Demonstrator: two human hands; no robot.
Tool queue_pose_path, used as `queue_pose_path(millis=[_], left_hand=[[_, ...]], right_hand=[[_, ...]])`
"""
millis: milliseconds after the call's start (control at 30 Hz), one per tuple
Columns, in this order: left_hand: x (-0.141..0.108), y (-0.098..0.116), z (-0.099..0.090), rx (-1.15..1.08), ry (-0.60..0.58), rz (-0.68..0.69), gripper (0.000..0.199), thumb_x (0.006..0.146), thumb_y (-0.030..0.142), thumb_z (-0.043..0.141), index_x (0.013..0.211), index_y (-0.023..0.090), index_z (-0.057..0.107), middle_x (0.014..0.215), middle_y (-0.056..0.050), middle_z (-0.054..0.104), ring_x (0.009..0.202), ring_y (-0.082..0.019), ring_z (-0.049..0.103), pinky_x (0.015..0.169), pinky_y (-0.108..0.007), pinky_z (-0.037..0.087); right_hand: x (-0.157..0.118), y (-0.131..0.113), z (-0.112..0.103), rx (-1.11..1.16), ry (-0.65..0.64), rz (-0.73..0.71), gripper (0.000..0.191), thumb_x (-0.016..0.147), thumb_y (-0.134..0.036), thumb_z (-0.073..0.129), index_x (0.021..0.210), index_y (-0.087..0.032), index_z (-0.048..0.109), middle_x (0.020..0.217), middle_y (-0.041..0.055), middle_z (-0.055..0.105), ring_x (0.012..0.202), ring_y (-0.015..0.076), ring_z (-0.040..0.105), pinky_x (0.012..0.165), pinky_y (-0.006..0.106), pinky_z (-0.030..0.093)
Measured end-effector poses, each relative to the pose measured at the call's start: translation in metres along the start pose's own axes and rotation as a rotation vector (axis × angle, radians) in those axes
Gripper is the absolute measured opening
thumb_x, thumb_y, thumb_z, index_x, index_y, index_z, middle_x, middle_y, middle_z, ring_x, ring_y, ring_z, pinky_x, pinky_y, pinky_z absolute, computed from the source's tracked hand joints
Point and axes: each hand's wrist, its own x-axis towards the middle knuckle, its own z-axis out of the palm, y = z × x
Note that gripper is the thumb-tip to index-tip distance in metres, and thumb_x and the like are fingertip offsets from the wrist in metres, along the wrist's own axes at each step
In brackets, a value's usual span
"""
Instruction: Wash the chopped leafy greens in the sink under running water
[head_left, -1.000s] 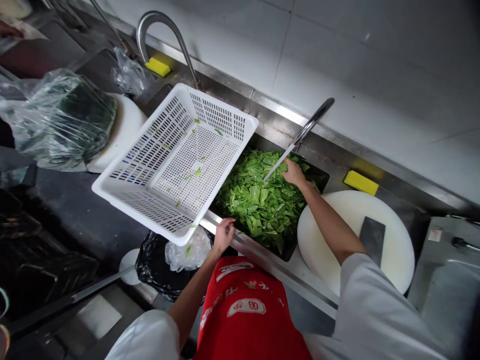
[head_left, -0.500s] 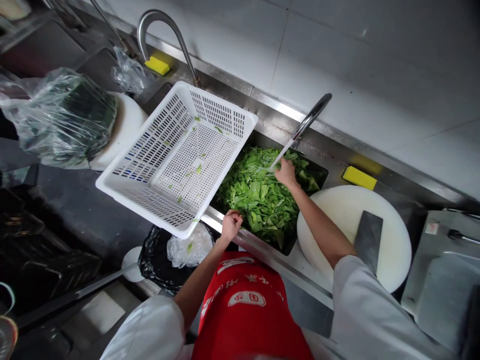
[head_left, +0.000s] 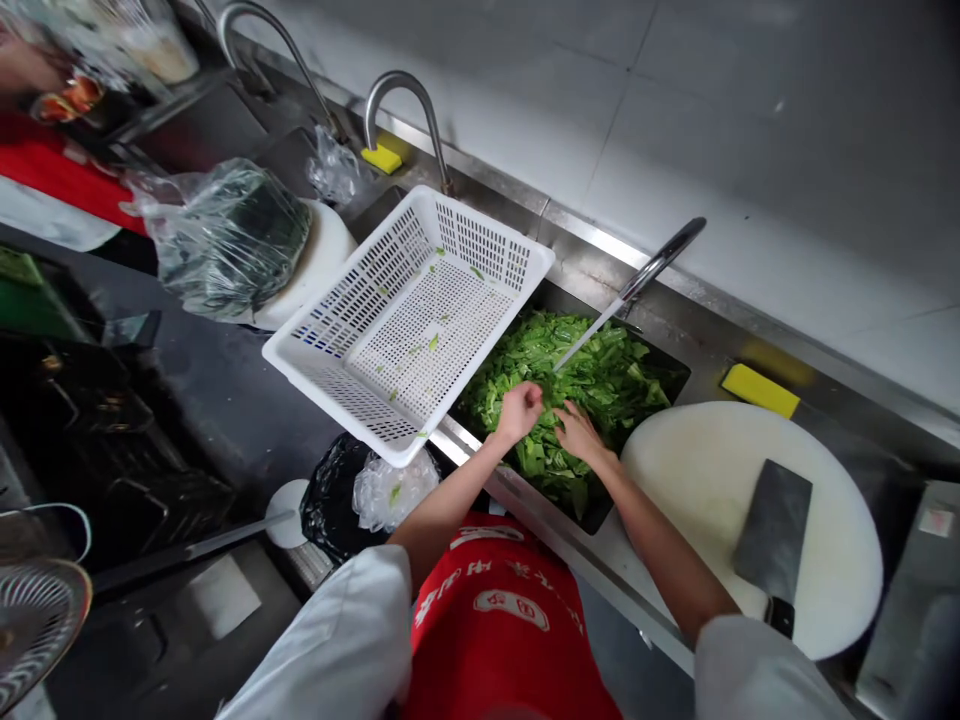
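Note:
Chopped leafy greens [head_left: 547, 350] fill the sink [head_left: 679, 385], and water from the tap [head_left: 667, 255] runs onto them. Over the near part of the heap is my left hand [head_left: 520, 412], its fingers curled; whatever they may hold is hidden. Just to its right, my right hand [head_left: 577, 432] rests on the leaves with its fingers apart. A white plastic basket [head_left: 341, 430] sits across the sink's left edge, with a few leaf scraps inside.
Right of the sink, a cleaver [head_left: 772, 530] lies on a round cutting board [head_left: 682, 450], near a yellow sponge [head_left: 759, 390]. A black-lined bin [head_left: 330, 490] stands below the basket. Bagged greens [head_left: 232, 240] are at left; beyond is a co-worker's red apron [head_left: 60, 170].
My left hand has moved from the sink's front edge onto the greens. My right hand has come down toward me, away from the water stream. The view has shifted left.

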Motion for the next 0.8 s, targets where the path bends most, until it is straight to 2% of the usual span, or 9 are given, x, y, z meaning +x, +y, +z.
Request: queue_pose_path(millis=[33, 133, 233, 300, 367, 467, 600, 700, 800], left_hand=[[0.016, 0.011, 0.009, 0.022, -0.019, 0.037, 0.004, 0.079, 0.023, 0.064, 0.079, 0.020, 0.062, 0.079, -0.001, 0.063, 0.072, -0.013, 0.058, 0.072, -0.026, 0.048], [0.070, 0.047, 0.042, 0.041, -0.105, 0.093, 0.030, 0.085, 0.038, 0.067, 0.062, 0.019, 0.062, 0.066, 0.000, 0.058, 0.070, -0.014, 0.057, 0.074, -0.027, 0.048], [0.122, 0.084, 0.074, -0.173, -0.199, -0.166, 0.035, 0.090, 0.045, 0.065, 0.069, 0.018, 0.067, 0.057, 0.002, 0.051, 0.063, -0.014, 0.055, 0.067, -0.026, 0.048], [0.149, 0.104, 0.090, -0.353, -0.241, -0.367, 0.032, 0.092, 0.046, 0.064, 0.079, 0.017, 0.066, 0.062, 0.001, 0.056, 0.060, -0.013, 0.057, 0.064, -0.026, 0.049], [0.170, 0.120, 0.099, -0.442, -0.223, -0.444, 0.030, 0.093, 0.045, 0.063, 0.085, 0.016, 0.063, 0.069, -0.002, 0.062, 0.061, -0.013, 0.061, 0.066, -0.027, 0.054], [0.188, 0.132, 0.101, -0.399, -0.149, -0.436, 0.027, 0.095, 0.042, 0.060, 0.093, 0.014, 0.062, 0.064, -0.001, 0.060, 0.057, -0.012, 0.060, 0.069, -0.030, 0.058], [0.195, 0.136, 0.093, -0.236, -0.156, -0.377, 0.021, 0.096, 0.034, 0.059, 0.096, 0.014, 0.066, 0.053, 0.003, 0.050, 0.049, -0.010, 0.047, 0.064, -0.029, 0.056], [0.191, 0.139, 0.089, -0.091, -0.241, -0.308, 0.017, 0.089, 0.030, 0.069, 0.092, 0.013, 0.070, 0.061, 0.000, 0.059, 0.056, -0.010, 0.052, 0.064, -0.027, 0.055], [0.188, 0.145, 0.089, 0.075, -0.340, -0.227, 0.019, 0.077, 0.029, 0.080, 0.086, 0.013, 0.074, 0.080, -0.007, 0.073, 0.071, -0.014, 0.063, 0.066, -0.025, 0.054]], right_hand=[[-0.009, 0.003, 0.001, 0.035, 0.085, 0.022, 0.052, 0.095, -0.016, 0.052, 0.146, -0.010, 0.057, 0.163, 0.0196, 0.038, 0.151, 0.0296, 0.039, 0.127, 0.043, 0.028], [-0.046, 0.001, 0.014, 0.251, 0.278, 0.068, 0.046, 0.093, -0.019, 0.046, 0.134, -0.011, 0.066, 0.152, 0.0181, 0.053, 0.141, 0.0279, 0.052, 0.121, 0.041, 0.041], [-0.092, -0.013, 0.036, 0.561, 0.343, 0.133, 0.042, 0.092, -0.031, 0.042, 0.120, -0.017, 0.070, 0.130, 0.0159, 0.069, 0.119, 0.0276, 0.068, 0.105, 0.043, 0.055], [-0.123, -0.023, 0.051, 0.748, 0.365, 0.188, 0.042, 0.093, -0.044, 0.041, 0.114, -0.021, 0.071, 0.120, 0.0146, 0.074, 0.108, 0.0283, 0.073, 0.097, 0.044, 0.060], [-0.153, -0.031, 0.065, 0.889, 0.411, 0.252, 0.047, 0.091, -0.059, 0.044, 0.108, -0.024, 0.071, 0.111, 0.0141, 0.076, 0.101, 0.0292, 0.075, 0.094, 0.044, 0.061], [-0.191, -0.031, 0.080, 1.049, 0.504, 0.380, 0.056, 0.085, -0.074, 0.046, 0.102, -0.026, 0.069, 0.101, 0.0155, 0.077, 0.092, 0.0309, 0.077, 0.087, 0.045, 0.064], [-0.226, -0.017, 0.095, 1.153, 0.611, 0.515, 0.056, 0.082, -0.076, 0.051, 0.100, -0.026, 0.069, 0.098, 0.0163, 0.077, 0.090, 0.0328, 0.077, 0.086, 0.046, 0.064], [-0.238, -0.007, 0.103, 1.170, 0.659, 0.538, 0.051, 0.085, -0.070, 0.051, 0.103, -0.025, 0.068, 0.098, 0.0148, 0.078, 0.093, 0.0321, 0.077, 0.089, 0.047, 0.063], [-0.238, -0.002, 0.103, 1.158, 0.669, 0.507, 0.048, 0.087, -0.066, 0.050, 0.103, -0.026, 0.069, 0.099, 0.0133, 0.078, 0.092, 0.0310, 0.077, 0.089, 0.047, 0.063]])
